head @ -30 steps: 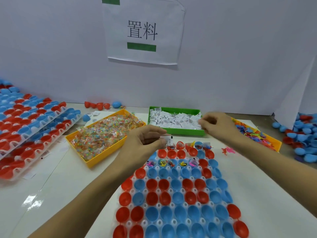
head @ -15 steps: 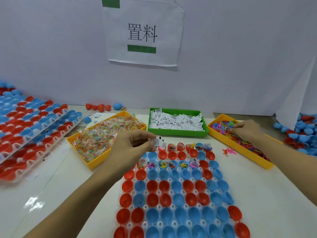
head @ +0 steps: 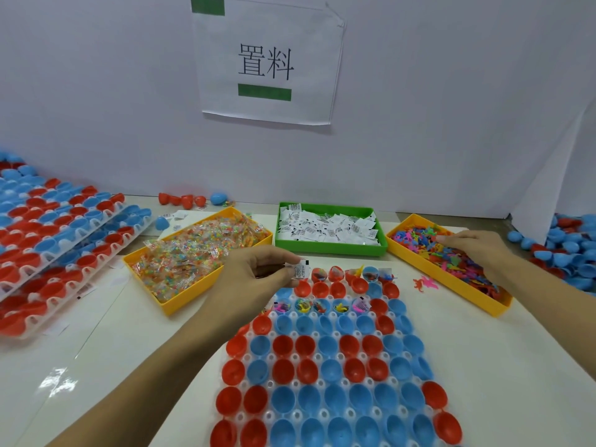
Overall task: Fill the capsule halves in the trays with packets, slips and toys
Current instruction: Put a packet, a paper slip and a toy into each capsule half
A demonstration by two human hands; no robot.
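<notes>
Right hand (head: 474, 253) pushed deeper into the toy bin (head: 490, 304), fingers spread on the toys, left hand (head: 258, 275) still pinching a slip (head: 301, 271) over the capsule tray's (head: 332, 375) far rows on the tabletop (head: 516, 366)

- Capsule tray (head: 329, 375): on the table (head: 503, 366), directly before me.
- Packet bin (head: 167, 304): at 11 o'clock from that tray.
- Slip bin (head: 329, 250): at 12 o'clock, behind the tray.
- Toy bin (head: 451, 282): at 1 o'clock.
- My left hand (head: 258, 279): over the tray's far left corner, pinching a slip (head: 301, 271).
- My right hand (head: 477, 253): in the toy bin.
- Stacked trays (head: 54, 253): at 9 o'clock.
- Loose capsule halves (head: 567, 253): at 3 o'clock.
</notes>
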